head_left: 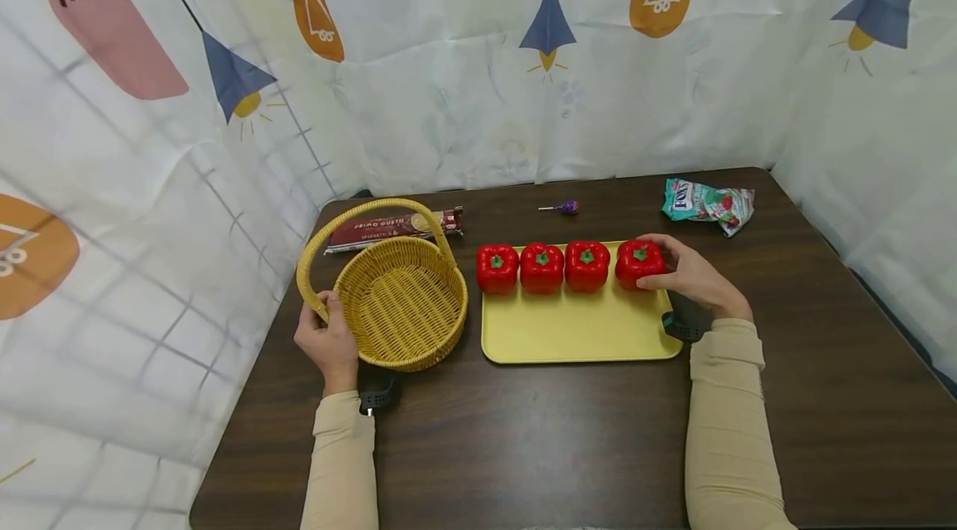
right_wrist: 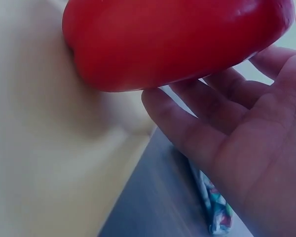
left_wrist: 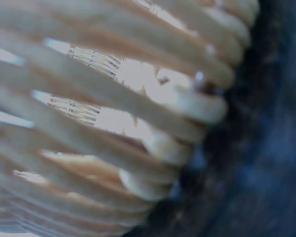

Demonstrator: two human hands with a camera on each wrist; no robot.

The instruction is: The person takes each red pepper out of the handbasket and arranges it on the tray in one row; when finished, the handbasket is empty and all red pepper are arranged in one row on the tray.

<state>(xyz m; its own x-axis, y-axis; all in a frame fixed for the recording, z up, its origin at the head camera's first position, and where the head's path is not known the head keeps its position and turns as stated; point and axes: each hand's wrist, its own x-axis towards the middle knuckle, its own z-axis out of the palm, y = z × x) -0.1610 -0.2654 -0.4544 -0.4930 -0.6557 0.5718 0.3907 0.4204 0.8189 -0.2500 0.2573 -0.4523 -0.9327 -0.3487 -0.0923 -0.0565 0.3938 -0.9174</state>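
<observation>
At the left of the table, my left hand (head_left: pixel 329 343) grips the yellow wicker basket (head_left: pixel 439 350) where its arched handle (head_left: pixel 399 203) meets the rim. The basket stands upright and holds nothing. Its woven strands (left_wrist: pixel 103 103) fill most of the left wrist view, which hides the hand. My right hand (head_left: pixel 699 277) holds a red bell pepper (head_left: pixel 640 262) between thumb and fingers, at the right end of the yellow tray (head_left: pixel 576 335). Close up, that pepper (right_wrist: pixel 172 42) has fingertips against its side. Three more red bell peppers (head_left: pixel 542 268) line the tray's back edge.
Behind the basket lies a dark red spaghetti packet (head_left: pixel 389 228). A purple lollipop (head_left: pixel 568 207) is near the table's back edge, and a teal candy bag (head_left: pixel 706 204) sits at the back right. Printed curtains (head_left: pixel 463 98) hang behind the dark wooden table (head_left: pixel 523 447).
</observation>
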